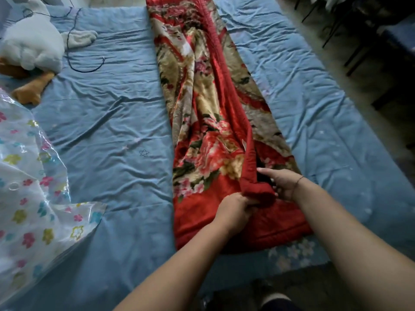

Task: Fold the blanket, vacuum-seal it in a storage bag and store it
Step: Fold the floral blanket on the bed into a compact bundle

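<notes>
Left hand (pixel 233 209) and right hand (pixel 284 184) work the near end of the red floral plush blanket (pixel 208 122).
Left fingers clench the thick red hem where it bunches; the right hand lies spread, fingers straight, pressing the blanket just beside that hem. It's folded into a long narrow strip on the wrinkled blue bedsheet (pixel 112 113), long axis running straight away from the person, far end reaching the frame's top. Wide open sheet left of the blanket; a narrower band to its right, then floor. Clear flower-printed plastic storage bag (pixel 33 198) lies well left of the blanket, white plush goose (pixel 31 41) further off on that side.
</notes>
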Demonstrator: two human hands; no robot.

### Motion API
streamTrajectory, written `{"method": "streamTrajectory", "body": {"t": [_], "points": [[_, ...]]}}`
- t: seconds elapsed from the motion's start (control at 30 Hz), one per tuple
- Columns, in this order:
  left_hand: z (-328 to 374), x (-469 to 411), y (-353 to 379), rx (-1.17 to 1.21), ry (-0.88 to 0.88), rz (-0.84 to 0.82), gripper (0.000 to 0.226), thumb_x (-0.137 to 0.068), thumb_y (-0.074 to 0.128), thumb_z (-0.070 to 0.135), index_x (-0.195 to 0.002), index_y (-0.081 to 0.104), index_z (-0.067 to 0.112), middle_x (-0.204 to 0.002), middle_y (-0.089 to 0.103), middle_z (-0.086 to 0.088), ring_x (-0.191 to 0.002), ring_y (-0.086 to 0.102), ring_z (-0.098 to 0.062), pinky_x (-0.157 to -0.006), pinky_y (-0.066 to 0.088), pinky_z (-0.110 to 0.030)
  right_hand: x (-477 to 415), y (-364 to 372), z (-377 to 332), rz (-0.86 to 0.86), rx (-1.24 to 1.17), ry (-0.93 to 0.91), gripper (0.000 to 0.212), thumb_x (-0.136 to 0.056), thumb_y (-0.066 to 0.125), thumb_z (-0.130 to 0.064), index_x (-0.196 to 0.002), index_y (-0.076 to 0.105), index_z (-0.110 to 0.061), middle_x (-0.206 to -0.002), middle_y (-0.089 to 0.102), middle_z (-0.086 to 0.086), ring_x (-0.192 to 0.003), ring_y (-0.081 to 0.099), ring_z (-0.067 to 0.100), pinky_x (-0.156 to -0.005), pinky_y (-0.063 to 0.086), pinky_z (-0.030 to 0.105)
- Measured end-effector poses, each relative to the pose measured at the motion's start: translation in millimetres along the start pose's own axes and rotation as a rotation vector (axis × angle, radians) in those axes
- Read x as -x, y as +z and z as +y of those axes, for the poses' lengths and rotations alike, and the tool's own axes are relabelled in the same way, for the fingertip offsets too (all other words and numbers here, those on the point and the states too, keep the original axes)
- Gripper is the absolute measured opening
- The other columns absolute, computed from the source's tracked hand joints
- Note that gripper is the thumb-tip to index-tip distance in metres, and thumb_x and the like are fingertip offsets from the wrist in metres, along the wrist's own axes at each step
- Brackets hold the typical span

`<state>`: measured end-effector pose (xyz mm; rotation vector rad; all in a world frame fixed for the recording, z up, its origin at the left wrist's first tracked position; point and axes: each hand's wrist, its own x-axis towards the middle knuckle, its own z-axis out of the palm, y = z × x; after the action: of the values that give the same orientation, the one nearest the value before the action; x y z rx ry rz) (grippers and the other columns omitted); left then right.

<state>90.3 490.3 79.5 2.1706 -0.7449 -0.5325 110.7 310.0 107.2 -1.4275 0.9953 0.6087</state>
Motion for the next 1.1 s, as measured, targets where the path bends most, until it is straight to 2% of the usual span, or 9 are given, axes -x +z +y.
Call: {"method": "streamTrajectory", "body": {"t": [0.17,0.27,0.3,0.43,0.57,0.7,0.8,0.97,1.1], "points": [[4,-11,31,-0.139,-0.055,-0.031,0.029,-0.092,0.063,0.021,-0.120,0.070,0.024,-0.102,0.067,-0.005,-0.105,0.061,-0.025,-0.085,0.042,-0.034,-17,-21,0,-0.087,-0.015,0.007,0.054,-0.081,0.045,-0.076,-0.086,0.061,-0.025,-0.064,0.065,-0.006,-0.051,0.060,0.007,-0.045,0.045,0.019],[12,-15,54,-0.188,-0.060,-0.014,0.028,-0.091,0.063,0.021,-0.118,0.071,0.024,-0.096,0.067,-0.007,-0.097,0.062,-0.030,-0.081,0.045,-0.039,-28,-33,-8,-0.175,0.093,-0.004,0.094,-0.053,0.067,-0.084,-0.136,0.049,-0.043,-0.125,0.064,-0.007,-0.105,0.060,0.011,-0.071,0.052,0.027],[15,-18,61,-0.204,-0.066,-0.003,0.028,-0.091,0.063,0.021,-0.117,0.072,0.024,-0.094,0.067,-0.006,-0.094,0.062,-0.031,-0.080,0.046,-0.041,-28,-39,-10,-0.166,0.178,0.003,0.098,-0.055,0.071,-0.079,-0.140,0.046,-0.037,-0.126,0.061,-0.004,-0.107,0.055,0.014,-0.069,0.046,0.027],[25,-28,82,-0.249,-0.096,0.089,0.026,-0.089,0.064,0.021,-0.113,0.074,0.023,-0.088,0.066,-0.006,-0.088,0.063,-0.032,-0.074,0.045,-0.041,-39,-77,-6,0.019,0.419,-0.058,0.050,-0.084,0.073,-0.027,-0.123,0.058,0.000,-0.102,0.064,0.011,-0.086,0.057,0.022,-0.063,0.046,0.034],[25,-28,94,-0.234,-0.281,0.060,0.027,-0.094,0.060,0.031,-0.119,0.070,0.027,-0.102,0.066,-0.002,-0.103,0.060,-0.022,-0.087,0.041,-0.034,-58,-121,21,0.151,0.548,-0.275,0.026,-0.085,0.072,-0.016,-0.106,0.069,0.000,-0.100,0.069,0.016,-0.086,0.062,0.024,-0.083,0.050,0.035],[2,-3,102,-0.193,-0.475,0.079,0.040,-0.091,0.062,0.040,-0.130,0.060,0.028,-0.108,0.064,0.005,-0.108,0.055,-0.018,-0.094,0.040,-0.030,-69,-163,76,0.226,0.592,-0.434,0.008,-0.084,0.072,-0.012,-0.093,0.072,-0.011,-0.087,0.072,0.014,-0.087,0.066,0.032,-0.080,0.052,0.041],[-29,21,100,-0.217,-0.628,0.197,0.048,-0.089,0.066,0.040,-0.133,0.058,0.024,-0.120,0.061,0.000,-0.116,0.054,-0.023,-0.099,0.039,-0.035,-70,-194,124,0.328,0.422,-0.440,0.011,-0.087,0.069,-0.007,-0.091,0.068,-0.017,-0.078,0.068,0.002,-0.077,0.063,0.027,-0.071,0.048,0.032],[-96,49,86,-0.173,-1.032,0.366,0.067,-0.087,0.067,0.045,-0.143,0.045,0.015,-0.141,0.048,-0.012,-0.130,0.046,-0.030,-0.107,0.036,-0.041,-122,-221,184,0.333,0.513,-0.043,0.031,-0.089,0.066,-0.009,-0.115,0.065,0.008,-0.107,0.067,0.029,-0.104,0.061,0.042,-0.085,0.043,0.041],[-146,61,87,0.223,-1.280,0.348,0.081,-0.082,0.068,0.055,-0.144,0.042,0.007,-0.143,0.049,-0.017,-0.132,0.046,-0.034,-0.112,0.035,-0.044,-155,-203,164,0.289,0.500,-0.050,0.027,-0.086,0.069,-0.008,-0.108,0.065,0.008,-0.101,0.068,0.026,-0.097,0.064,0.038,-0.086,0.048,0.042]]}}
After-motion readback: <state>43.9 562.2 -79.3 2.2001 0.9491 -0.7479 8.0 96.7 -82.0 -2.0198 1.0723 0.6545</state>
